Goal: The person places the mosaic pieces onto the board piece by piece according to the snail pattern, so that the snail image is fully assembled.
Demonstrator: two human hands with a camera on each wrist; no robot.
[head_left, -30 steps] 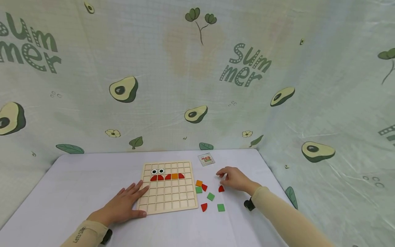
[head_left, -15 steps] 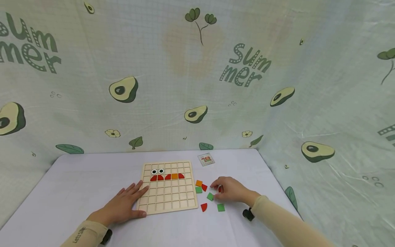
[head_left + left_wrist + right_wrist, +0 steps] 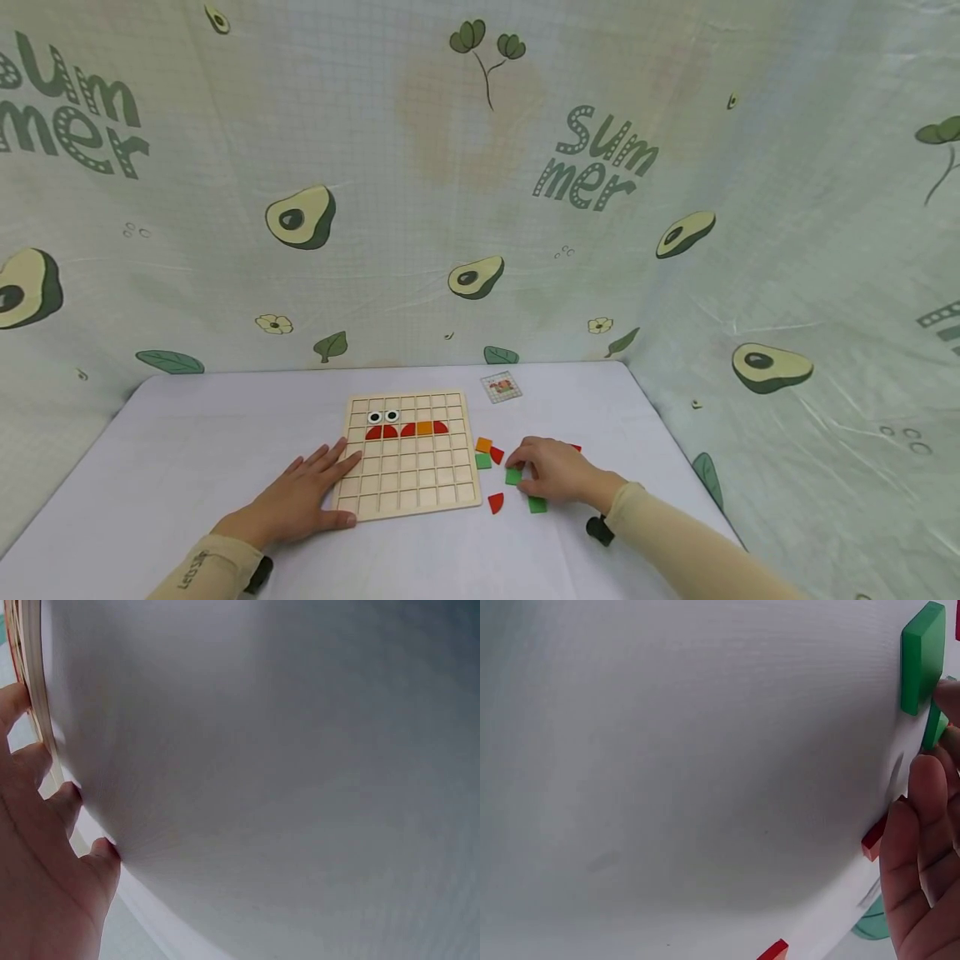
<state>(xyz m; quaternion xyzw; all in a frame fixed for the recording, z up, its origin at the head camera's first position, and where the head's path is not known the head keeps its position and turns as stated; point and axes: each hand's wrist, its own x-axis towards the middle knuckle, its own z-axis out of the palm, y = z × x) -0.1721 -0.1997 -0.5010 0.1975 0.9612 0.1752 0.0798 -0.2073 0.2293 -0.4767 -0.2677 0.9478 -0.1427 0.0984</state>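
Note:
My left hand point(image 3: 303, 492) lies flat with spread fingers. Its fingertips touch the left edge of the wooden grid board point(image 3: 408, 492), and its thumb is along the near corner. In the left wrist view those fingers point(image 3: 64, 802) meet the board's side point(image 3: 34, 660). To the board's right, my right hand point(image 3: 558, 471) pinches a green square tile point(image 3: 513, 476) between thumb and index finger, low over the cloth. A second green tile point(image 3: 537, 505) lies just in front of that hand. In the right wrist view a red piece point(image 3: 871, 841) shows partly behind the curled fingers.
The board bears two eye tiles point(image 3: 383, 417), red quarter-round tiles point(image 3: 390, 432) and an orange square point(image 3: 425, 428). Loose orange point(image 3: 483, 445), green point(image 3: 483, 461) and red point(image 3: 496, 503) tiles lie right of it. A picture card point(image 3: 501, 387) lies farther back.
My right hand has moved left and toward me onto the green tile, which has turned slightly. It now covers one red tile and uncovers another behind it. The left hand stays put.

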